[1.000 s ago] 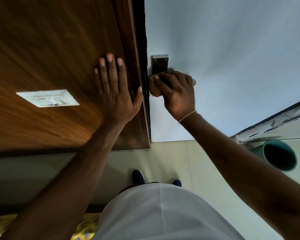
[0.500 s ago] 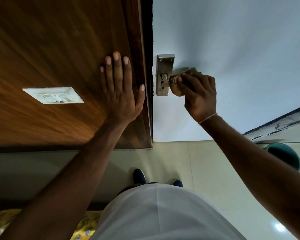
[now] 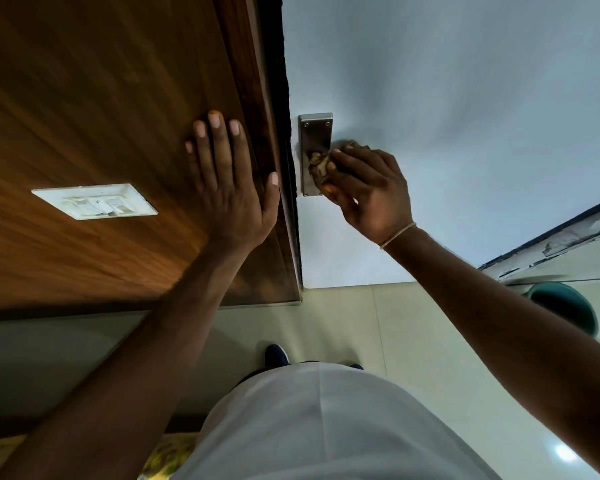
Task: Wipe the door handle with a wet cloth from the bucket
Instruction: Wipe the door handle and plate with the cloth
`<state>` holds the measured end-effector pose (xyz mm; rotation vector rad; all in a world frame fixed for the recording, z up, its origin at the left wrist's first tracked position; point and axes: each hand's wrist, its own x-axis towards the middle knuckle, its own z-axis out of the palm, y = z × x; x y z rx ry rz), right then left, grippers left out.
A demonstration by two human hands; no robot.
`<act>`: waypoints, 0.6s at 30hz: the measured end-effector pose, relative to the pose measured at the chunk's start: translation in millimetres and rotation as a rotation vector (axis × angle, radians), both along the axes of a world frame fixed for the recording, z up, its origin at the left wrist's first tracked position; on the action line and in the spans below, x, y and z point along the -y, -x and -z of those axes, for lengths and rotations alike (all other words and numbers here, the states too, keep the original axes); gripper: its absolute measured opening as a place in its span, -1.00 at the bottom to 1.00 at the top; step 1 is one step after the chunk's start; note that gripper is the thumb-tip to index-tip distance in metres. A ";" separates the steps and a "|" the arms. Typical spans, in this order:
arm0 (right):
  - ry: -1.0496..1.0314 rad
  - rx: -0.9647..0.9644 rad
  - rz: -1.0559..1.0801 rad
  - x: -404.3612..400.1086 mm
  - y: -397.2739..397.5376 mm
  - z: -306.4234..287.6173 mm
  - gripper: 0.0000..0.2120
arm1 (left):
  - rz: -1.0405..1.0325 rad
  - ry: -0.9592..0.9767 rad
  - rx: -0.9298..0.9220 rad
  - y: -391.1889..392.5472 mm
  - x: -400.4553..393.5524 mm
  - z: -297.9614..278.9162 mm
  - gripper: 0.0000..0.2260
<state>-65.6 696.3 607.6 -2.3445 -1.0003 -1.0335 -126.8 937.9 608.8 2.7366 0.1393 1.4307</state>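
Note:
A steel handle plate (image 3: 315, 133) is fixed on the pale door (image 3: 447, 98), close to its left edge. My right hand (image 3: 371, 192) grips a brownish wet cloth (image 3: 321, 169) and presses it on the handle at the plate's lower half; the handle's lever is hidden under the cloth and fingers. My left hand (image 3: 231, 181) lies flat, fingers spread, on the brown wooden panel (image 3: 101, 98) beside the door frame. The green bucket (image 3: 565, 304) stands on the floor at the right, partly behind my right forearm.
A white switch plate (image 3: 94, 201) sits on the wooden panel to the left. Pale floor tiles (image 3: 361, 323) lie below, with my dark shoes (image 3: 276, 355) near the door. A worn sill or ledge (image 3: 551, 244) runs along the right edge.
My right hand slid the cloth right along the handle, then back left onto the base at the plate. My left hand stayed flat on the wood panel.

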 end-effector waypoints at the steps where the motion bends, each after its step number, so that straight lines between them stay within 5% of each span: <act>1: -0.019 -0.009 0.011 -4.0 -4.2 -0.1 -0.80 | 0.000 0.000 0.003 0.4 0.4 -0.2 -0.26; 7: 0.014 0.031 -0.020 -47.4 -8.1 5.8 -0.84 | 0.005 -0.010 0.007 0.1 -3.1 2.4 -0.26; 18: -0.058 -0.049 -0.101 -2.0 -11.8 4.1 -0.84 | 0.019 -0.010 0.007 0.3 -2.4 1.7 -0.30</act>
